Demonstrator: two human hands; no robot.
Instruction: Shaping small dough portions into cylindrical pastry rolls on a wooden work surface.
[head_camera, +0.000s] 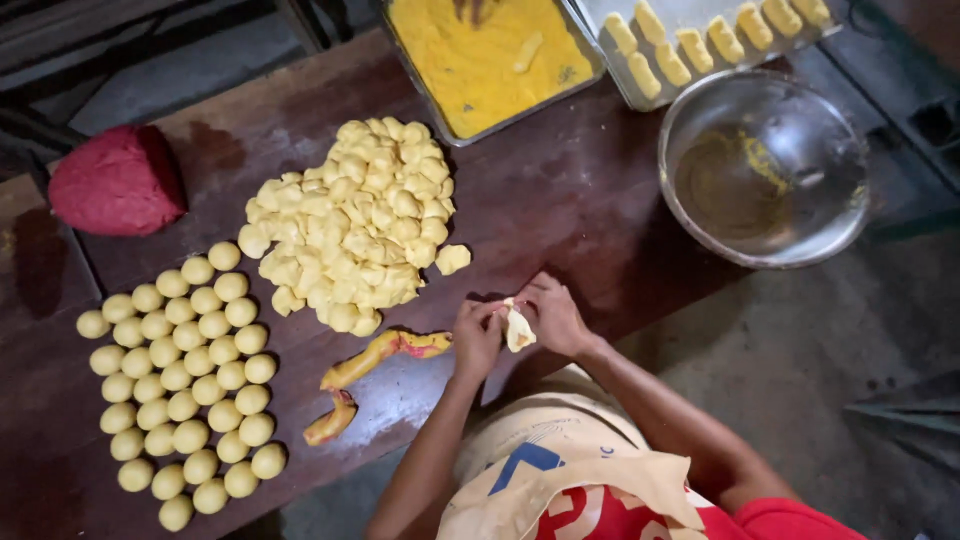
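My left hand (475, 338) and my right hand (555, 315) meet at the table's near edge, both pinching one pale flattened piece of dough (519, 330). Just left of my left hand lies a twisted yellow-and-red rope of dough (372, 360). Beyond my hands sits a heap of pale yellow dough chunks (350, 225), with one loose chunk (452, 259) beside it. Several rows of round dough balls (190, 380) cover the left part of the dark wooden table (560, 190).
A red dough lump (115, 180) rests at the far left. At the far edge stand a metal tray of yellow crumbs (485, 60) and a tray of coated oblong pieces (700, 40). A steel bowl (765, 165) with yellowish liquid sits at the right. Concrete floor lies lower right.
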